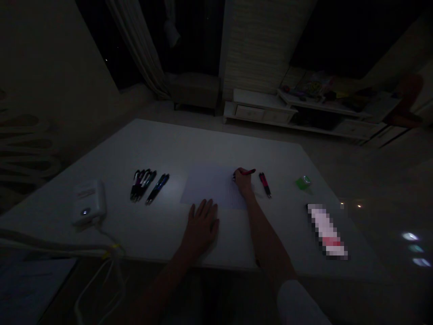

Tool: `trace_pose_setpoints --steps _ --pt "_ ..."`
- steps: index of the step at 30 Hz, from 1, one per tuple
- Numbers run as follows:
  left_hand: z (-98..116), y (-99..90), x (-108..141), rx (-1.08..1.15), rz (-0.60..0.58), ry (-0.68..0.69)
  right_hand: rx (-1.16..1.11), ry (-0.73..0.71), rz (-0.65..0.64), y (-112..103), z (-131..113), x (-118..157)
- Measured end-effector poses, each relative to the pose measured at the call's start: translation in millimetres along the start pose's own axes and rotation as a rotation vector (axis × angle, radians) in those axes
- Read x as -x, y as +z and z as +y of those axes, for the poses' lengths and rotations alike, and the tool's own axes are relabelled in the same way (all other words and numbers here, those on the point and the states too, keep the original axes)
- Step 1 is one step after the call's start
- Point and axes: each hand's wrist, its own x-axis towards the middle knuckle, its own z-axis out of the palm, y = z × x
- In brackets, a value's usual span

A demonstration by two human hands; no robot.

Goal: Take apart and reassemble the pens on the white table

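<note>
A sheet of paper (203,185) lies on the white table (162,243), with faint marks near its right side. My right hand (242,180) is closed around a red pen (249,172) over the paper's right part; the pen's tip is hidden by the fingers. My left hand (202,225) lies flat at the paper's lower edge, fingers spread, holding nothing. To the right of my right hand rests a red and black pen (265,184). Left of the paper are a blue and black pen (158,188) and a bunch of several pens (142,185).
A white box-shaped device (89,201) with cables (61,246) stands at the table's left. On the right are a small green item (303,182) and a phone with a pixelated screen (326,230). Beyond the table are a low cabinet (260,108) and an ottoman (196,88). The room is dim.
</note>
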Motion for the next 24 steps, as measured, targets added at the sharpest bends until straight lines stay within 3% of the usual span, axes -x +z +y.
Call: trace_pose_setpoints --steps 11,18,24 --pt "1.6 -4.8 0.4 -0.018 0.011 -0.006 -0.015 0.020 0.034 3.6 0.5 1.4" --pt "2.1 -5.1 0.2 -0.015 0.028 -0.007 -0.034 -0.041 0.046 0.1 1.0 -0.3" --pt "1.1 -4.3 0.2 -0.020 0.020 -0.007 -0.150 -0.046 0.198 -17.2 -12.6 0.6"
